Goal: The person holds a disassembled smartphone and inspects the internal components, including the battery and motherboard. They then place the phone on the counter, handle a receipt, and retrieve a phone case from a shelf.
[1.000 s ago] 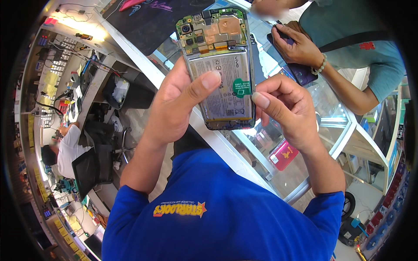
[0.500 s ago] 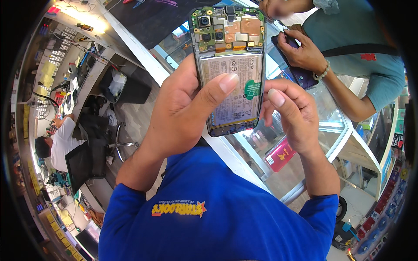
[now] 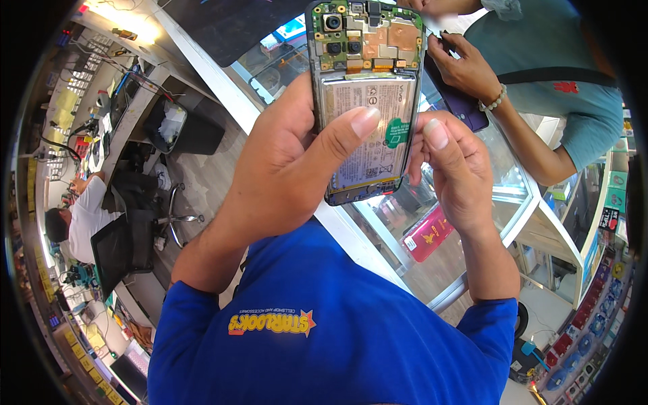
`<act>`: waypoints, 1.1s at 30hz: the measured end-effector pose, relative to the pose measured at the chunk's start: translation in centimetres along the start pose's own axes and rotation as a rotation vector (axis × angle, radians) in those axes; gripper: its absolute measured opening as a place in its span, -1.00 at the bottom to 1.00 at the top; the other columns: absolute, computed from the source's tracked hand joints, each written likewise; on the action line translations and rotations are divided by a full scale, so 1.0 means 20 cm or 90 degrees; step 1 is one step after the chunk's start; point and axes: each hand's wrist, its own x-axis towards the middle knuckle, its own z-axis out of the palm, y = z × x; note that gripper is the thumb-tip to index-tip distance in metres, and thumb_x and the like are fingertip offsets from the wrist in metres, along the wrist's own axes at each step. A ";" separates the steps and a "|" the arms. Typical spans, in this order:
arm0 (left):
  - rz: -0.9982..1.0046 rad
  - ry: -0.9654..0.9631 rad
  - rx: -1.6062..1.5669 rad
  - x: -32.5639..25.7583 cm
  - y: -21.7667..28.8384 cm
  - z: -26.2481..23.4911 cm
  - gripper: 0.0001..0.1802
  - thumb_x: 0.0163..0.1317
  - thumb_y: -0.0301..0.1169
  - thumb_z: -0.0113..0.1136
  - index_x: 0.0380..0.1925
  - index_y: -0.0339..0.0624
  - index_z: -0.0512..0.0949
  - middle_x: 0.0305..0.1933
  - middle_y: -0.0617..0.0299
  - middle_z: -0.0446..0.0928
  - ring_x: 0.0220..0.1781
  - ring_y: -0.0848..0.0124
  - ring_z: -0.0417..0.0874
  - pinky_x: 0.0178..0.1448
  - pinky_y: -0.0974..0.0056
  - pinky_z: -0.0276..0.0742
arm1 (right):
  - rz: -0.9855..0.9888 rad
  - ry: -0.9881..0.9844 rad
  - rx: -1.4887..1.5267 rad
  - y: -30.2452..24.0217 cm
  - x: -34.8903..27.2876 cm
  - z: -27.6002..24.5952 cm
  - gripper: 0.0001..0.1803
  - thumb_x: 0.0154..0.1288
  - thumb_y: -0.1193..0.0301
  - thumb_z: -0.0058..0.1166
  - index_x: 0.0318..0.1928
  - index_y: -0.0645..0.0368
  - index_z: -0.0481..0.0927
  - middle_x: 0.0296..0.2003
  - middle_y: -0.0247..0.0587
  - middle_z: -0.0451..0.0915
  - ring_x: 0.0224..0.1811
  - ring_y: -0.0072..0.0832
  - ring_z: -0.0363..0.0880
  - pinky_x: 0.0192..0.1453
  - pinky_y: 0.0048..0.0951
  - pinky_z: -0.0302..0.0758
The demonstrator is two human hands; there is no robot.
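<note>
An opened smartphone (image 3: 358,172), its back cover off, is held upright in my left hand (image 3: 280,169). My left thumb lies across the silver battery (image 3: 368,98), which carries a green sticker (image 3: 397,133); the fingers are behind the phone. Above the battery the green circuit board (image 3: 331,57) shows, with camera lenses and copper-coloured patches. Close by the phone's right edge is my right hand (image 3: 466,169), with thumb and forefinger pressed together and the other fingers curled. Whatever those fingertips hold, if anything, cannot be made out.
Below the phone is a glass display counter (image 3: 445,266) with a white frame, and a red box (image 3: 426,235) shows there. Across it a person in a teal shirt (image 3: 540,54) holds a dark phone (image 3: 466,111). At left are a bin (image 3: 192,125), an office chair (image 3: 128,233) and a seated person (image 3: 88,226).
The phone and my left hand have shifted slightly up and right in the picture. My right thumb and forefinger stay pinched beside the phone's edge. The view has moved a little.
</note>
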 end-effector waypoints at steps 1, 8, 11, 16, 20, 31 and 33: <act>0.001 -0.003 0.010 0.00 0.00 0.00 -0.55 0.56 -0.33 0.13 0.32 -0.34 0.40 0.18 0.13 0.63 0.16 0.48 0.64 0.29 0.32 0.51 | 0.002 0.008 -0.001 0.00 0.00 0.00 -0.64 0.59 0.16 0.11 -0.07 0.25 0.69 -0.41 -0.37 0.63 -0.43 -0.68 0.51 -0.33 -0.60 0.42; 0.008 0.029 -0.013 0.00 -0.01 0.05 -0.61 0.54 -0.31 0.18 0.21 -0.34 0.47 0.06 0.16 0.66 0.04 0.54 0.64 0.16 0.35 0.58 | 0.014 0.009 -0.010 0.00 0.01 0.01 -0.70 0.54 0.19 0.21 -0.09 0.21 0.68 -0.41 -0.48 0.60 -0.42 -0.77 0.46 -0.34 -0.67 0.35; 0.005 0.026 -0.002 0.01 -0.01 0.05 -0.61 0.55 -0.30 0.17 0.21 -0.34 0.47 0.06 0.16 0.66 0.04 0.54 0.64 0.15 0.35 0.58 | 0.007 0.003 -0.012 -0.01 0.01 0.00 -0.71 0.54 0.20 0.22 -0.10 0.20 0.68 -0.41 -0.49 0.60 -0.42 -0.78 0.46 -0.34 -0.68 0.34; 0.003 0.019 -0.010 0.01 -0.03 0.05 -0.60 0.55 -0.28 0.16 0.22 -0.32 0.47 0.06 0.17 0.66 0.05 0.53 0.64 0.16 0.34 0.58 | -0.004 -0.005 -0.024 -0.01 0.01 0.00 -0.71 0.55 0.21 0.20 -0.09 0.21 0.68 -0.39 -0.47 0.61 -0.40 -0.79 0.45 -0.32 -0.67 0.35; 0.002 0.021 0.028 0.00 -0.05 0.05 -0.59 0.54 -0.28 0.17 0.23 -0.30 0.48 0.06 0.17 0.66 0.07 0.52 0.64 0.17 0.33 0.57 | -0.049 0.038 -0.033 0.01 0.01 0.02 -0.71 0.56 0.22 0.19 -0.03 0.22 0.67 -0.36 -0.45 0.61 -0.36 -0.79 0.46 -0.29 -0.67 0.36; -0.045 -0.059 0.084 -0.01 -0.05 0.05 -0.56 0.54 -0.31 0.18 0.29 -0.32 0.45 0.16 0.14 0.63 0.16 0.49 0.62 0.28 0.32 0.52 | -0.060 0.094 -0.008 -0.01 0.04 -0.01 -0.70 0.53 0.20 0.22 -0.01 0.20 0.67 -0.38 -0.45 0.60 -0.39 -0.77 0.46 -0.31 -0.68 0.35; -0.046 -0.061 0.086 -0.01 -0.05 0.05 -0.56 0.54 -0.31 0.18 0.29 -0.32 0.45 0.16 0.14 0.63 0.16 0.49 0.62 0.28 0.31 0.52 | -0.059 0.097 0.002 -0.01 0.04 0.00 -0.71 0.52 0.21 0.24 -0.03 0.19 0.67 -0.39 -0.45 0.60 -0.41 -0.77 0.44 -0.32 -0.68 0.34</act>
